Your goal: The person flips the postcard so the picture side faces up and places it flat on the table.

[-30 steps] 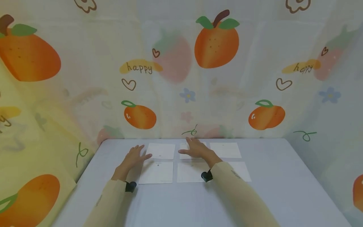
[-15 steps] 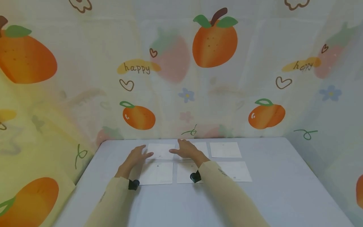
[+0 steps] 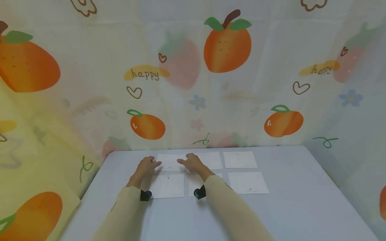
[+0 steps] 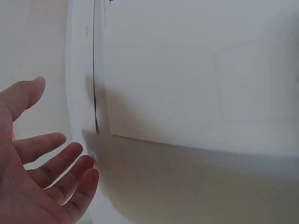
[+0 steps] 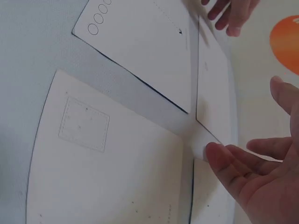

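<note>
White postcards lie flat in two rows on the table. My left hand (image 3: 146,166) is at the left edge of the far-left postcard (image 3: 169,160), its fingers loosely bent and apart in the left wrist view. My right hand (image 3: 193,164) is over that card's right edge and the far-middle postcard (image 3: 212,160), thumb and fingers spread. Neither hand holds anything. The near-left postcard (image 4: 187,79) fills much of the left wrist view. In the right wrist view, a postcard with printed circles (image 5: 135,46) lies beside one with a dashed square (image 5: 112,168).
The far-right postcard (image 3: 239,159) and near-right postcard (image 3: 248,183) lie right of my hands. My right forearm partly covers the near-middle postcard (image 3: 194,187). A fruit-printed cloth (image 3: 181,100) hangs behind the white table (image 3: 301,201).
My right hand has moved left from the far-middle postcard toward the far-left one. My left hand has shifted only slightly. The postcards keep their places.
</note>
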`<state>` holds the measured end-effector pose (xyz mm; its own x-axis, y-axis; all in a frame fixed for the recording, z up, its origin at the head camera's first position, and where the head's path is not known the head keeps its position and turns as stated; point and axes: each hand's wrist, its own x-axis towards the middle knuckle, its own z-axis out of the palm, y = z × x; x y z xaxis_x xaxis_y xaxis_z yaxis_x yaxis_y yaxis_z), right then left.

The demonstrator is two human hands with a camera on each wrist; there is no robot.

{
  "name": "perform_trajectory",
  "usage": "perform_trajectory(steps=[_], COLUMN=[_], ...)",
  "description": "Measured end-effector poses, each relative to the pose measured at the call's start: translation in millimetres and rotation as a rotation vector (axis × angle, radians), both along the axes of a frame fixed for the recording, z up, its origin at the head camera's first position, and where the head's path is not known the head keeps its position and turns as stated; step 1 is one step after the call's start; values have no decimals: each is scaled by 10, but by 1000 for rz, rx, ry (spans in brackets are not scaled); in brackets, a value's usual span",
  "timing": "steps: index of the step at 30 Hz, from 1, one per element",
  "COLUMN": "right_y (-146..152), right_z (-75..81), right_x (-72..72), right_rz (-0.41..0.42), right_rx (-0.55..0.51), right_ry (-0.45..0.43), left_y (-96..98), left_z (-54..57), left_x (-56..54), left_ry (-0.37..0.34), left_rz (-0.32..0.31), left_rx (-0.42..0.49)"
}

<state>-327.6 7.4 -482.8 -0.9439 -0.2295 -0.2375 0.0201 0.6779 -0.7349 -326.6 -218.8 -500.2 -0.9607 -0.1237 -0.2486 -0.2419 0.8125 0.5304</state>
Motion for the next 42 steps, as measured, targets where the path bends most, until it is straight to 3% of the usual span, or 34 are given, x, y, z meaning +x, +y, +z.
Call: perform_trajectory(steps=[4, 17, 22, 27, 32, 42], right_y=[-6, -142, -165, -178, -178, -182], right_z=[-61, -121, -152, -172, -220, -249], right_x=[9, 33, 43, 32, -6, 15], right_rz=[-66, -205, -231, -256, -302, -306], right_rx=[-85, -247, -280, -304, -251, -187], right_ry=[-42, -119, -82, -17, 100, 186], left_y=[35, 45, 32, 20, 5, 8], left_z=[-19, -50, -87, -107, -117, -151], left_x=[-11, -29, -20, -26, -52, -97], left_ry=[11, 76, 131, 138, 134, 116], left_rz=[29, 42, 36, 56, 78, 132], left_rx=[24, 8, -18, -7, 15, 63])
